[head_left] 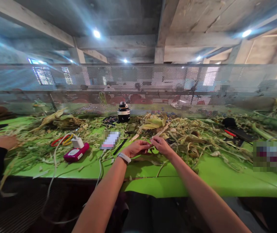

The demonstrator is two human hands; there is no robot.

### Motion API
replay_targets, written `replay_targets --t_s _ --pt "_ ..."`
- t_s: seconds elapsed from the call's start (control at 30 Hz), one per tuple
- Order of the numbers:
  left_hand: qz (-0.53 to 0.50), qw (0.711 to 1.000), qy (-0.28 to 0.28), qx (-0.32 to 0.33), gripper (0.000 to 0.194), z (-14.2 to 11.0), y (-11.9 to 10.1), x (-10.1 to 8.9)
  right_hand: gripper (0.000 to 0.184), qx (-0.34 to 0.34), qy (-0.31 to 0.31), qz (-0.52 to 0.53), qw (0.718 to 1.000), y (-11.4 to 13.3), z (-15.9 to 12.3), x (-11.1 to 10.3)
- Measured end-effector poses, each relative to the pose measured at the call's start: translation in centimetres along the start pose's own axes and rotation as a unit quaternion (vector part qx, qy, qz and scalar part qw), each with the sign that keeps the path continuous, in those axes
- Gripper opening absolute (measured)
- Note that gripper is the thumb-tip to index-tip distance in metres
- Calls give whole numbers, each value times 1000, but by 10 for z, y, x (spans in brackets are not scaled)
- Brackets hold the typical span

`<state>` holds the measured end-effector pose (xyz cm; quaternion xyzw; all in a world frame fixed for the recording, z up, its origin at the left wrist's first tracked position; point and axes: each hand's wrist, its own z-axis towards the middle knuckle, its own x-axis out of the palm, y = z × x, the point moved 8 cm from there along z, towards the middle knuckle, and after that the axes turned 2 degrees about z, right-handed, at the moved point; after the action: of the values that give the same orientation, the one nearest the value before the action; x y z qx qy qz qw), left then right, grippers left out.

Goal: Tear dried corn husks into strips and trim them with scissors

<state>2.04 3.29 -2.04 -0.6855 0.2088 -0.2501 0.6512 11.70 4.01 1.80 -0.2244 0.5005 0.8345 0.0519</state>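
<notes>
My left hand (138, 148), with a pale band on its wrist, is closed in a pinch above the green tabletop (161, 186). My right hand (162, 145) meets it fingertip to fingertip, also pinching. Whatever sits between the fingers is too small to make out. Just beyond them lies a bunch of yellow-green dried leaves (153, 123), like corn husks. A pale leaf strip (162, 130) rises behind my right fingers; whether they grip it, I cannot tell. More dry leaf scraps (189, 147) are strewn to the right.
A black bottle (124, 113) stands at the back before a perforated metal screen (138, 77). Left of my hands are a blurred-out phone (110, 140) with a cable and a magenta box (76, 152) with a white plug. Another person's hand (2, 142) is at far left.
</notes>
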Motion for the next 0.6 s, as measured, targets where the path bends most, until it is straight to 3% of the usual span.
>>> replay_targets --t_s 0.33,0.6 --pt "-31 999 -2 -31 42 0 6 0 28 6 -23 19 1000 -6 1 3" --pt "34 999 8 -34 35 3 9 11 33 -1 -66 -38 997 -6 2 -8"
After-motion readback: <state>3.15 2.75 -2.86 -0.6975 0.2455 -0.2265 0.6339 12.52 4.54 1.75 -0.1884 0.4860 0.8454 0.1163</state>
